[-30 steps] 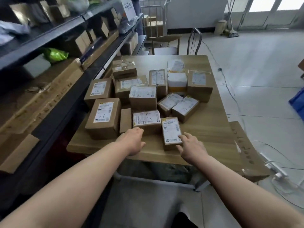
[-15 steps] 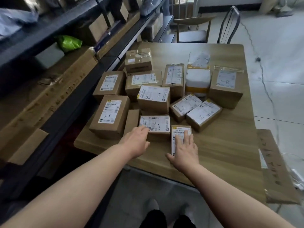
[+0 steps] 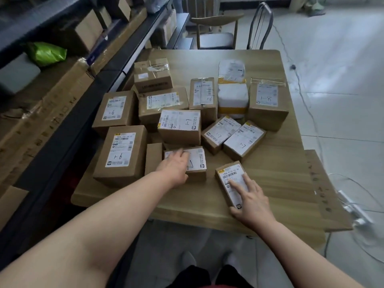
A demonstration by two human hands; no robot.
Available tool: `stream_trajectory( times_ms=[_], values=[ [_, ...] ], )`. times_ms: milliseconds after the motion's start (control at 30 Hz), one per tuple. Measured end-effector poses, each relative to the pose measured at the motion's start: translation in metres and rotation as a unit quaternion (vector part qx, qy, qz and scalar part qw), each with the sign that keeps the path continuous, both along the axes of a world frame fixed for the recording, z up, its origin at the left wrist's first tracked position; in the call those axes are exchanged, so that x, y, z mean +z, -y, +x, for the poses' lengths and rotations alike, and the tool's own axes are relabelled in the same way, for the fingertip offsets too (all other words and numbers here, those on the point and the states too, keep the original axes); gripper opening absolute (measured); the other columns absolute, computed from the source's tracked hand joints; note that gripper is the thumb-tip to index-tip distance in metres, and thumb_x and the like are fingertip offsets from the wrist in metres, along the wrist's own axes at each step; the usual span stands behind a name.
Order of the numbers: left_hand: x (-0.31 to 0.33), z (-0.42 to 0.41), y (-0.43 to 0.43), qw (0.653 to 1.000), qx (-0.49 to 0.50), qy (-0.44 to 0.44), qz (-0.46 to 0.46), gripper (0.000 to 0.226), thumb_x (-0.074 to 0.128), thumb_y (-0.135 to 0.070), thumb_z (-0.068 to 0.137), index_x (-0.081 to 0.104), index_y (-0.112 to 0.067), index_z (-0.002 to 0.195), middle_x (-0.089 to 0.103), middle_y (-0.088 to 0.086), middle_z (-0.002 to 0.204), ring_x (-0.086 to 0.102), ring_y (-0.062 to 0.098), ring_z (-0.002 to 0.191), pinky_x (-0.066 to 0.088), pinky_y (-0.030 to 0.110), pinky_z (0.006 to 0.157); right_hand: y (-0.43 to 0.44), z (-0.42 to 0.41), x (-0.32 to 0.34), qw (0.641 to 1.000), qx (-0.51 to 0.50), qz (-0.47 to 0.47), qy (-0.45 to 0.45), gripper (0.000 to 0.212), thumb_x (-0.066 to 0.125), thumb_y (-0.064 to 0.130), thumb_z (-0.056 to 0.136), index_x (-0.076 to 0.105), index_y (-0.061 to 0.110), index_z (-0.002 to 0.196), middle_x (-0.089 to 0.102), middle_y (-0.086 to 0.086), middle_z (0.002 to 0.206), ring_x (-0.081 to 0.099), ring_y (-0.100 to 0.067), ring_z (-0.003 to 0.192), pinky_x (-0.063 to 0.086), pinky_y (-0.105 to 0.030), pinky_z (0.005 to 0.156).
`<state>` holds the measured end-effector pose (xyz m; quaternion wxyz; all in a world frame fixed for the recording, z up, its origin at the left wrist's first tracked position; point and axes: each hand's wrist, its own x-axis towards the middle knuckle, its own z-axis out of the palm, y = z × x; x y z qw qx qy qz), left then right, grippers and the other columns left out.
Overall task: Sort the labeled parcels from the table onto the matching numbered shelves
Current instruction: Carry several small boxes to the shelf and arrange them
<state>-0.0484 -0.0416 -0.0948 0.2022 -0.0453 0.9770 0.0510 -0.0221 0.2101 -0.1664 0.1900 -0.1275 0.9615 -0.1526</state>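
Several labeled cardboard parcels crowd the wooden table (image 3: 274, 183); handwritten marks include 1-7 (image 3: 179, 125), 1-6 (image 3: 120, 150) and 1-8 (image 3: 268, 100). My left hand (image 3: 174, 166) rests on top of a flat box (image 3: 197, 161) near the front, its fingers covering part of the label. My right hand (image 3: 250, 197) lies on a small narrow box (image 3: 227, 175) that sits askew by the front edge, fingers straight on its label and thumb against its near end. Dark shelves (image 3: 62, 142) run along the left.
A white padded parcel (image 3: 232, 96) sits among the boxes at the back. The shelves hold long cardboard boxes and a green bag (image 3: 46, 53). A chair (image 3: 216, 34) stands behind the table. A cardboard sheet (image 3: 324, 194) leans at the table's right side, with cables (image 3: 353, 208) on the floor.
My right hand has slid the small narrow box rightward and turned it askew. My left hand moved forward from the table front onto the flat box's label.
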Motion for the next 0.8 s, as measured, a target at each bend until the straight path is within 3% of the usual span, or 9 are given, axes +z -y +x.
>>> stream_trajectory(
  times_ms=[133,200,333,500,667,800],
  values=[
    [-0.013,-0.006,0.011,1.0,-0.014,0.011,-0.025,0.086,0.065,-0.021,0.087,0.011,-0.021,0.154,0.005,0.01,0.162,0.009,0.027,0.148,0.016,0.035,0.117,-0.004,0.007,0.001,1.0,-0.026,0.004,0.002,0.082,0.064,0.051,0.076,0.019,0.052,0.145,-0.006,0.006,0.16,0.006,-0.022,0.146,0.023,-0.036,0.115],
    [-0.015,-0.007,0.017,0.999,-0.02,0.012,-0.023,0.091,0.069,-0.024,0.084,0.012,-0.027,0.154,0.009,0.01,0.16,0.014,0.029,0.147,0.019,0.036,0.117,-0.005,0.01,0.002,0.999,-0.045,0.001,0.003,0.082,0.066,0.049,0.076,0.022,0.052,0.145,-0.005,0.001,0.161,0.007,-0.022,0.146,0.022,-0.034,0.116],
    [-0.011,-0.001,0.012,1.0,-0.013,0.011,0.016,0.103,0.08,-0.052,0.066,0.021,-0.037,0.148,0.028,0.007,0.142,0.031,0.029,0.131,0.035,0.041,0.107,-0.003,0.016,0.006,0.996,-0.084,0.004,0.016,0.083,0.068,0.05,0.077,0.021,0.053,0.145,-0.006,-0.005,0.16,0.009,-0.026,0.146,0.021,-0.034,0.114],
    [-0.017,0.022,-0.013,1.0,-0.024,-0.015,-0.007,0.112,0.067,-0.08,0.058,0.021,-0.029,0.147,0.034,0.009,0.132,0.039,0.027,0.119,0.04,0.039,0.099,-0.002,0.017,0.009,0.995,-0.098,0.024,0.025,0.085,0.069,0.056,0.075,0.019,0.055,0.144,-0.007,-0.004,0.16,0.015,-0.027,0.144,0.024,-0.035,0.113],
    [-0.029,0.039,-0.017,0.998,-0.013,0.03,0.05,0.132,0.072,-0.075,0.056,-0.005,-0.03,0.153,0.029,0.011,0.141,0.036,0.029,0.127,0.037,0.042,0.105,-0.006,0.018,0.009,0.995,-0.085,0.028,0.048,0.096,0.073,0.056,0.07,0.014,0.055,0.145,-0.013,-0.001,0.159,0.016,-0.03,0.142,0.026,-0.037,0.112],
    [-0.033,0.04,-0.017,0.997,0.013,0.03,0.073,0.136,0.076,-0.072,0.054,-0.009,-0.033,0.152,0.032,0.01,0.14,0.039,0.029,0.127,0.041,0.042,0.103,-0.01,0.015,0.006,0.996,-0.082,0.01,0.047,0.097,0.076,0.052,0.068,0.017,0.055,0.145,-0.01,-0.001,0.159,0.026,-0.032,0.137,0.028,-0.037,0.112]
  ],
)
